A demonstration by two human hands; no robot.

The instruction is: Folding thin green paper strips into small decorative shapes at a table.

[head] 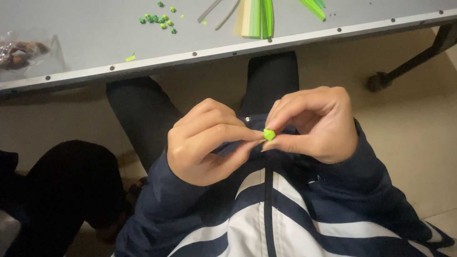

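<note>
Both hands [209, 140] [314, 126] pinch our green star [269, 134], unfinished; finished stars [159, 19] and strips [257, 16] lie on the far tabletop [95, 43].

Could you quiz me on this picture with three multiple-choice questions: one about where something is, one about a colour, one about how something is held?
1. Where do the small finished green pieces lie?
A. on the grey table
B. on the floor
C. in the lap

2. What colour is the tiny folded paper piece?
A. red
B. bright green
C. blue

3. How is that piece held?
A. flat on one palm
B. left alone on the table
C. pinched between both hands

Answers: 1 A, they sit clustered on the tabletop near the paper strips. 2 B, it shows lime green. 3 C, fingertips of the left hand and right hand meet on it.
</note>
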